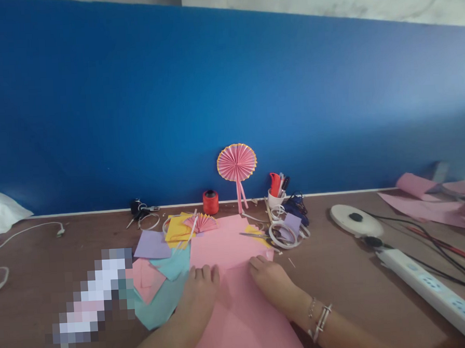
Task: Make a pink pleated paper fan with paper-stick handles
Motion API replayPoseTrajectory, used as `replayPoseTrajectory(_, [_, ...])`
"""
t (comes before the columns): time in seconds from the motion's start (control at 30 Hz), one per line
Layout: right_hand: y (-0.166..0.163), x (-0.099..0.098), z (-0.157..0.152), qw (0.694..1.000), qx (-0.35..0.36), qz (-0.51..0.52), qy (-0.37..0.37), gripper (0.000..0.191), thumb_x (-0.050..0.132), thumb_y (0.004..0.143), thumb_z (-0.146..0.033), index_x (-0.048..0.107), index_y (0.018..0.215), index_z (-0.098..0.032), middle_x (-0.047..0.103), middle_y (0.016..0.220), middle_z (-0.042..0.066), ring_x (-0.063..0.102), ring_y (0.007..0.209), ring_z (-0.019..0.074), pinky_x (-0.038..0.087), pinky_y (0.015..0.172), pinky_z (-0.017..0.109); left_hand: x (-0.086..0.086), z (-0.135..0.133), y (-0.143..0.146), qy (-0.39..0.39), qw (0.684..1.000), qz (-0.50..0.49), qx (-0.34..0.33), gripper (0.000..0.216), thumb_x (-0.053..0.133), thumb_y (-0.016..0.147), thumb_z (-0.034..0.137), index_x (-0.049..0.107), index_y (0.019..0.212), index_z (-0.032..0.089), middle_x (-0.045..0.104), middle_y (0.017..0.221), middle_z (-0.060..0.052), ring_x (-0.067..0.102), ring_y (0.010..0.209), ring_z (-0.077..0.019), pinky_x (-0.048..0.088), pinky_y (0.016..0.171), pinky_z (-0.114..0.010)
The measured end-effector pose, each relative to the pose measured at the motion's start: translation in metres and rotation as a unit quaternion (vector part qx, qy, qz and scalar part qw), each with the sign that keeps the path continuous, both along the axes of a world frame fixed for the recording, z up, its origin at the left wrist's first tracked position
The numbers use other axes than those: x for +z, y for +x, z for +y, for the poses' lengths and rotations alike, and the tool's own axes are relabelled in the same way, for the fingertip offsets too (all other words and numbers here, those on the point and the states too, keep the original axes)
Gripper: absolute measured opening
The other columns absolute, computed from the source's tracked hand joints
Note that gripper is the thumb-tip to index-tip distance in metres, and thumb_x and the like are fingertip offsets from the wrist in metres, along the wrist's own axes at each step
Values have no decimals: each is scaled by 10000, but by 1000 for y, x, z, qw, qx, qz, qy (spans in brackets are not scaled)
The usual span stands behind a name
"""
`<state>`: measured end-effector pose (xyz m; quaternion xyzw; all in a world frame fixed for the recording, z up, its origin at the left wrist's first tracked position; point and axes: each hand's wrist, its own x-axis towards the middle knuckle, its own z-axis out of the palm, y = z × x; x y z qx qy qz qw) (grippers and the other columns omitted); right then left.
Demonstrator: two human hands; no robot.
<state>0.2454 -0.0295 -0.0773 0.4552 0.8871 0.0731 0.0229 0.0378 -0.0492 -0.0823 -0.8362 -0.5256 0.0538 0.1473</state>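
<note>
My left hand (pixel 197 292) and my right hand (pixel 272 278) both press down on a large pink paper sheet (pixel 228 244) lying on the brown table (pixel 339 277). The fingers of each hand are curled together along a crease across the sheet. My right wrist wears bracelets. Just beyond the sheet lie scissors (pixel 255 236), a small folded pink and yellow fan (pixel 202 222) and yellow paper (pixel 176 230). A finished round paper fan (pixel 236 163) on pink sticks leans against the blue wall.
Purple (pixel 152 244), teal (pixel 171 265) and pink paper pieces lie left of the sheet. A red thread spool (pixel 210 201), a cup of pens (pixel 276 192), tape rolls (pixel 284 233), a white power strip (pixel 433 288) with cables and more pink paper (pixel 425 203) are around.
</note>
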Motion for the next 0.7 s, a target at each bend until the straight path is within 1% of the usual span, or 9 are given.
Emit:
replayPoseTrajectory(0.1, [2, 3, 4, 1000, 3, -2, 13, 151, 536, 818, -30, 641, 807, -138, 616, 816, 84, 540, 755, 206, 359, 576, 311, 11, 7, -3, -45, 999, -7, -8, 248, 473, 783, -9, 625, 934, 117, 599, 770, -92, 614, 717, -207, 457, 636, -315])
replayPoseTrajectory(0.13, [4, 4, 5, 1000, 8, -1, 25, 139, 547, 818, -45, 645, 796, -141, 614, 800, 81, 534, 753, 208, 361, 598, 320, 14, 9, -4, -57, 998, -9, -17, 216, 479, 776, -12, 618, 882, 115, 593, 761, -90, 611, 707, -203, 453, 621, -306])
replayPoseTrajectory(0.2, [9, 6, 8, 998, 22, 3, 56, 118, 570, 813, -67, 651, 775, -143, 613, 801, 81, 523, 760, 212, 357, 638, 335, 18, 10, -8, -71, 997, -10, -30, 178, 494, 767, -9, 601, 840, 114, 583, 762, -87, 605, 705, -196, 448, 618, -298])
replayPoseTrajectory(0.27, [13, 7, 10, 996, 37, 8, 83, 100, 590, 807, -88, 653, 750, -142, 612, 813, 85, 513, 785, 220, 348, 660, 344, 21, 10, -12, -75, 997, -10, -34, 170, 496, 766, -6, 590, 842, 114, 581, 779, -87, 603, 726, -192, 448, 636, -296])
replayPoseTrajectory(0.33, [16, 8, 11, 995, 50, 10, 89, 95, 603, 802, -104, 650, 730, -143, 611, 806, 87, 505, 803, 226, 340, 668, 346, 24, 8, -15, -75, 996, -10, -36, 192, 476, 767, -17, 583, 855, 116, 584, 810, -91, 603, 760, -195, 452, 661, -300])
replayPoseTrajectory(0.4, [18, 8, 11, 996, 47, 6, 74, 102, 603, 798, -94, 645, 719, -143, 608, 770, 84, 503, 776, 220, 334, 661, 344, 28, 6, -17, -82, 996, -8, -32, 233, 444, 763, -38, 582, 868, 118, 590, 845, -98, 603, 788, -204, 457, 678, -311])
replayPoseTrajectory(0.5, [18, 7, 12, 998, 18, 13, 51, 120, 579, 796, -63, 632, 726, -143, 605, 752, 80, 507, 734, 206, 330, 653, 335, 33, 5, -18, -100, 995, -6, -21, 298, 398, 760, -65, 584, 901, 121, 595, 886, -102, 600, 828, -222, 462, 700, -330])
replayPoseTrajectory(0.57, [19, 6, 13, 998, 0, 45, 43, 119, 552, 812, -75, 624, 754, -150, 606, 783, 74, 514, 751, 198, 336, 679, 324, 36, 4, -20, -108, 994, -18, -20, 313, 384, 765, -67, 581, 914, 125, 590, 897, -97, 592, 850, -227, 460, 717, -339])
replayPoseTrajectory(0.7, [26, 3, 16, 989, -14, 146, 14, 164, 468, 865, -115, 612, 800, -156, 605, 840, 68, 517, 798, 189, 355, 750, 311, 39, 5, -26, -125, 991, -53, -19, 307, 366, 783, -48, 569, 909, 145, 575, 940, -92, 568, 872, -232, 448, 740, -358])
